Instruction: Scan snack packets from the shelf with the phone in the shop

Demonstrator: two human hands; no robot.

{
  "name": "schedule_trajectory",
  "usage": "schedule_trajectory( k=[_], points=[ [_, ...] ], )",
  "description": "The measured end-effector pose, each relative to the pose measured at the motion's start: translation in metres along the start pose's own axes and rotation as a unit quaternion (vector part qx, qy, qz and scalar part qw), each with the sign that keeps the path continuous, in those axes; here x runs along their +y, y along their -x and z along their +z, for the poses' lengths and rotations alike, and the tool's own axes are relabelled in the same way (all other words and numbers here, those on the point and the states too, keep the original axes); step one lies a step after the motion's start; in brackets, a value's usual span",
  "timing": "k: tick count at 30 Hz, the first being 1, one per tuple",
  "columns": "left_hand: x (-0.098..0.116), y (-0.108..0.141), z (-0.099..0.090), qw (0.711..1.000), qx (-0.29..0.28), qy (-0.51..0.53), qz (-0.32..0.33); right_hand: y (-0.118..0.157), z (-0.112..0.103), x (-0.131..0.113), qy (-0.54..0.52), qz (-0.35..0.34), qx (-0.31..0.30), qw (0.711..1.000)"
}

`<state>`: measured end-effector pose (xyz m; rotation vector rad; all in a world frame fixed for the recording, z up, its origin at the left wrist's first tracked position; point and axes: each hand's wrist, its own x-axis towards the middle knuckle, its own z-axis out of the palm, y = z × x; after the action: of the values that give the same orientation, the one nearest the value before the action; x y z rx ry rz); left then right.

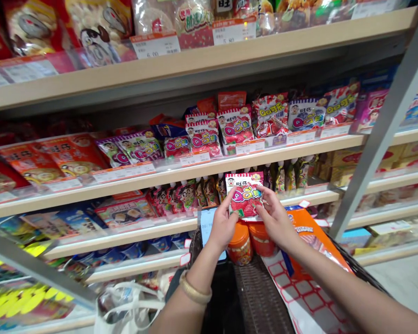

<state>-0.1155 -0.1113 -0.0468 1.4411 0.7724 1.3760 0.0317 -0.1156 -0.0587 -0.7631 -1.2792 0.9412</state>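
Observation:
Between my two hands is a bag of gummy candy (246,197), red and white with strawberries on its front, its printed face turned to me. My left hand (223,221) grips its left edge, thumb on the front. On the opposite edge, my right hand (274,218) pinches it the same way. The bag is held above a dark woven basket (261,294). Below it in the basket stand two orange-lidded jars (239,243), partly covered by the bag and my right hand. A phone (207,227) with a lit screen is beside my left wrist.
Ahead, a shelf (174,169) carries similar candy bags (204,139) and orange snack packs (75,153). Pouches with caps (176,197) hang or stand one level lower. A large orange package (313,236) lies in the basket's right side. A grey post (379,120) rises at right; a white bag (125,306) is lower left.

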Motion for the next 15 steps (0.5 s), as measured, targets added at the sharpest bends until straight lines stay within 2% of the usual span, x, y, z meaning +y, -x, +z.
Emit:
schedule_trajectory(
  k=[8, 12, 15],
  points=[
    [-0.001, 0.0016, -0.0005, 0.999, 0.003, -0.038, 0.023, -0.0041, -0.0017, 0.002, -0.078, 0.058, 0.057, 0.994],
    [-0.0019, 0.0013, -0.002, 0.999, -0.013, -0.024, 0.02, -0.0068, -0.0016, -0.0037, -0.114, 0.091, 0.037, 0.989],
    [-0.0027, 0.0014, -0.0024, 1.0, -0.021, -0.006, 0.011, -0.0075, -0.0017, -0.0053, -0.14, 0.1, 0.043, 0.984]
  ],
)
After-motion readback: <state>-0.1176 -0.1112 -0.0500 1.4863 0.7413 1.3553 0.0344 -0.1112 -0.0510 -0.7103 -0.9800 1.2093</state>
